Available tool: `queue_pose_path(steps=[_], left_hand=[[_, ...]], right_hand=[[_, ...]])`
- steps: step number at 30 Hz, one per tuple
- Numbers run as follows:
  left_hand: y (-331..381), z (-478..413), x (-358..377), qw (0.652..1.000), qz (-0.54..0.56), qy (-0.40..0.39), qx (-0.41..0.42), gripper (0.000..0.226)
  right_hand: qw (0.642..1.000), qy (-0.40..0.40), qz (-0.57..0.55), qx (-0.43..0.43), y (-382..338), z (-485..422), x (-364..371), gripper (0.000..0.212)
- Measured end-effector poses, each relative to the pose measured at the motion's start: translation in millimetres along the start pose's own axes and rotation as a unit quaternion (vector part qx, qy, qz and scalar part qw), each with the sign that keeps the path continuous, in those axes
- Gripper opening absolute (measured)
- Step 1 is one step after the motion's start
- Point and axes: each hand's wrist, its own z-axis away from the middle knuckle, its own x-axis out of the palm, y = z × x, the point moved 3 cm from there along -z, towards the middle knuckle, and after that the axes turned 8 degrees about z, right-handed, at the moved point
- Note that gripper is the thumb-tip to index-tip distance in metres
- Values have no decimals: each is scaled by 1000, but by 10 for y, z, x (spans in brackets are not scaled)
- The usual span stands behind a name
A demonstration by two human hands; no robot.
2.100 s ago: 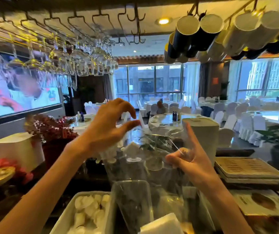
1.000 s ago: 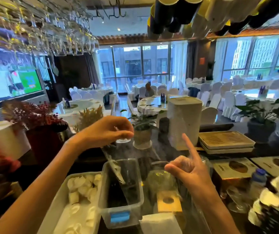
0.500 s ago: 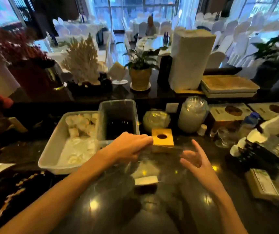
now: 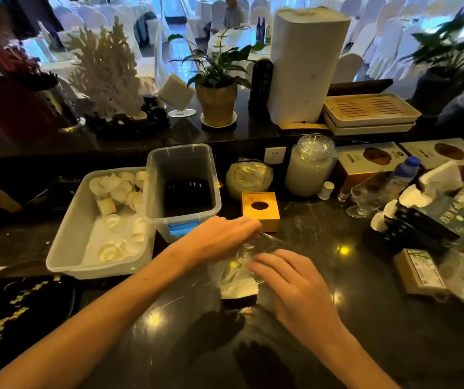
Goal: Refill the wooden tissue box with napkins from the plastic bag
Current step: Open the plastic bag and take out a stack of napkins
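A clear plastic bag (image 4: pixel 274 244) lies flat on the dark counter in front of me, with a white stack of napkins (image 4: pixel 239 289) showing through it near its front end. My left hand (image 4: pixel 219 238) pinches the bag's far edge. My right hand (image 4: pixel 290 279) rests fingers-down on top of the bag, beside the napkins. The wooden tissue box (image 4: pixel 260 210), a yellow cube with an oval hole in its top, stands just behind the bag and my left hand.
A clear bin with a blue latch (image 4: pixel 183 189) and a white tub of folded cloths (image 4: pixel 90 237) stand at left. Jars (image 4: pixel 308 167), a bottle, glasses and boxes (image 4: pixel 419 272) crowd the right. A raised shelf with plants runs behind.
My view dropped from the room to the counter. Both hands came down with the bag, which went from held up in the air to lying flat on the counter.
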Motion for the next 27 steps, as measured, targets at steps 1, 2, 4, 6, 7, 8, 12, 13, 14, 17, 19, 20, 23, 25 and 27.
queue_pose_path(steps=[1, 2, 4, 6, 7, 8, 12, 13, 14, 17, 19, 20, 23, 25, 27], left_hand=[[-10, -14, -14, 1000, 2, 1, -1, 31], [-21, -29, -31, 1000, 3, 1, -4, 30], [-45, -52, -83, 1000, 6, 6, -10, 26], [-57, -79, -148, 1000, 16, 15, -16, 23], [-60, -95, -187, 999, 22, 21, -21, 22], [-64, -115, -229, 999, 22, 30, -28, 20], [-115, -164, -402, 995, -13, 56, -76, 24], [-122, -155, -431, 994, -17, 60, -87, 25], [-113, -137, -449, 993, -17, 65, -95, 25], [-39, -40, -410, 991, -1, 81, -109, 25], [0, 36, -357, 988, 22, 90, -123, 24], [14, 77, -335, 986, 37, 98, -132, 23], [80, 181, -270, 980, 75, 110, -149, 22], [161, 227, -217, 978, 95, 102, -156, 22], [252, 266, -175, 976, 114, 89, -161, 24]], right_hand=[[998, -63, 31, 1, 20, -47, 82, 46], [992, -115, 54, 6, 56, -89, 157, 56], [979, -185, 86, 21, 147, -181, 266, 73], [969, -217, 112, 42, 232, -270, 336, 83], [965, -229, 118, 52, 271, -320, 354, 84], [961, -241, 121, 57, 308, -367, 366, 82], [964, -246, 98, 30, 389, -446, 244, 40], [963, -250, 98, 21, 378, -428, 178, 33], [961, -258, 97, 13, 353, -390, 107, 29], [951, -298, 80, -11, 192, -211, -76, 28], [942, -329, 54, -26, 76, -98, -173, 26], [933, -356, 41, -27, 28, -34, -199, 26], [917, -399, -5, -1, -20, 212, -212, 43], [907, -421, -15, 12, -39, 300, -227, 48], [896, -442, -41, 6, -73, 349, -215, 43]])
